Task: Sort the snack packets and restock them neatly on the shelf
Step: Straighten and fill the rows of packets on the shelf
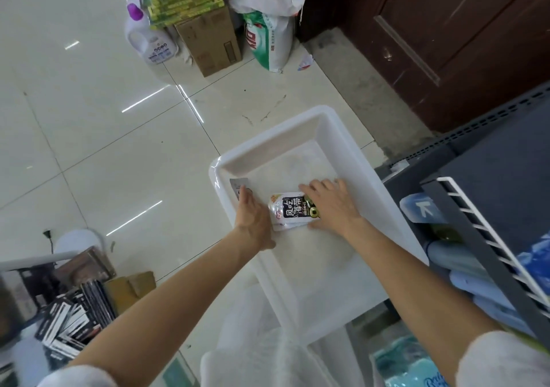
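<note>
Packets, snack, small stack (290,212): lying on the floor of a white plastic bin (321,118) and being gathered between both hands. The right hand (333,205) is lying over the stack's far and right edges, fingers spread and fairly straight, thumb tucked against the near edge; it seems to be pressing and squaring the stack rather than clenching it. The left hand (253,220) is bracing the stack's left edge with the heel of the palm, and its fingertips are reaching on to a second, grey packet (239,185) standing against the bin's left wall. Whether those fingers are pinching that packet or only touching it cannot be told from this angle.

The two-sided hold is likely serving to align the packets' edges so they can be lifted as one tidy bundle of a single kind.

Outward from the hands:
- Bin, white: sitting on the tiled floor and holding little else that shows, which suggests sorting is well along.
- Shelf unit, dark (488,178): standing just right of the right arm, with a white wire divider (488,238) and blue packs (422,208) on a lower level; the probable destination.
- Loose black-and-white packets, heap (71,321): lying well behind the left elbow.
- Detergent bottles, purple-capped (145,35), a cardboard box (208,41) and a green-and-white sack (268,41): standing far beyond the bin, against a brown door (446,44).
</note>
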